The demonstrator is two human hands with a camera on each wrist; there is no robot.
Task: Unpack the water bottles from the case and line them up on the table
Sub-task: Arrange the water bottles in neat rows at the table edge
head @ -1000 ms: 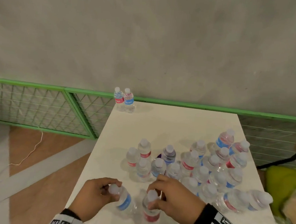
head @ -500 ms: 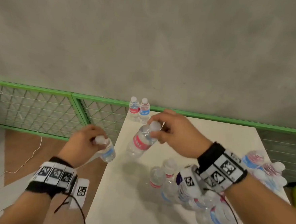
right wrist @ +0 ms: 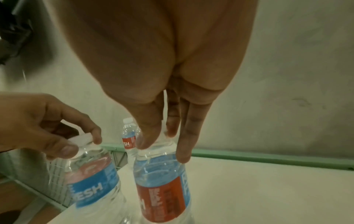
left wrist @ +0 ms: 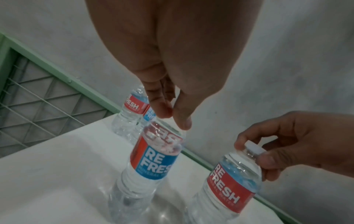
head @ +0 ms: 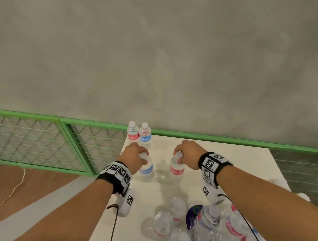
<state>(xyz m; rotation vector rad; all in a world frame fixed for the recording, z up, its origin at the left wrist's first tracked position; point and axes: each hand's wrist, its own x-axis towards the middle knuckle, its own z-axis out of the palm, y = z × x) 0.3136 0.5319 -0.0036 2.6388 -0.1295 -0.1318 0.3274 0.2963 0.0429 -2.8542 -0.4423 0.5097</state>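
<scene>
Two water bottles stand side by side at the far left corner of the white table, one with a red label and one with a blue label. Just in front of them my left hand pinches the cap of a blue-labelled bottle, whose base is on the table. My right hand pinches the cap of a red-labelled bottle a short gap to its right. In the left wrist view my fingertips sit at that bottle's top. In the right wrist view fingers close round the neck of the red-labelled bottle.
Several loose bottles crowd the near right of the table, with a purple-labelled one among them. A green mesh fence runs along the grey wall behind the table. A white cable lies on the wooden floor left of the table's edge.
Both hands lifted a bottle each by the cap from the near cluster, carried them to the far side, and now hold them down on the table in front of the two standing bottles.
</scene>
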